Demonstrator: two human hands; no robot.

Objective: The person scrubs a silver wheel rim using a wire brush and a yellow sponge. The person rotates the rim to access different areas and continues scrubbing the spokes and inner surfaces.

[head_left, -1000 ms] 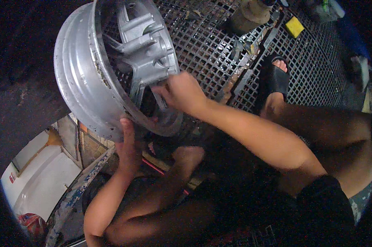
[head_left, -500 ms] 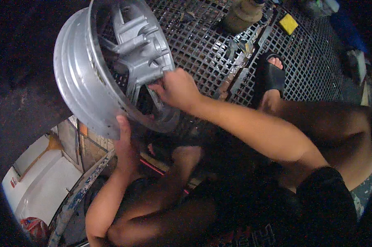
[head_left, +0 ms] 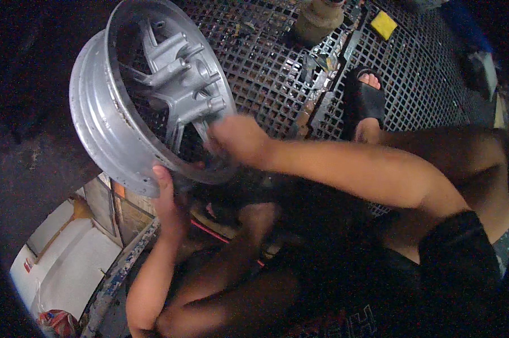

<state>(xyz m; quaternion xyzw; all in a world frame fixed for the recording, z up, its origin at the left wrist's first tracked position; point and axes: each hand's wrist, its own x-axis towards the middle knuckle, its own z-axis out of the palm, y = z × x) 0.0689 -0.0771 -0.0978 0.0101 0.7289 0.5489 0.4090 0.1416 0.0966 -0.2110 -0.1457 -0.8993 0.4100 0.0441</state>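
A silver alloy wheel (head_left: 94, 107), without a tire, is held up and tilted at the upper left, its spokes and hub facing right. At its lower edge my left hand (head_left: 167, 188) grips it, thumb on the outer side and the other fingers mostly hidden. My right hand (head_left: 240, 138), blurred, is closed against a spoke inside the wheel's lower right part. Whatever may be between its fingers and the metal is hidden.
Below lies a dark plastic grid floor (head_left: 429, 96). On it are a yellow sponge (head_left: 384, 25) and a dirty beige container (head_left: 320, 22). My foot in a black sandal (head_left: 367, 101) is at the right. A white panel (head_left: 80, 259) and a wooden-handled brush (head_left: 80, 209) are at lower left.
My right hand has moved slightly down along the spoke, away from the hub. The wheel has shifted a little left with my left hand still gripping it.
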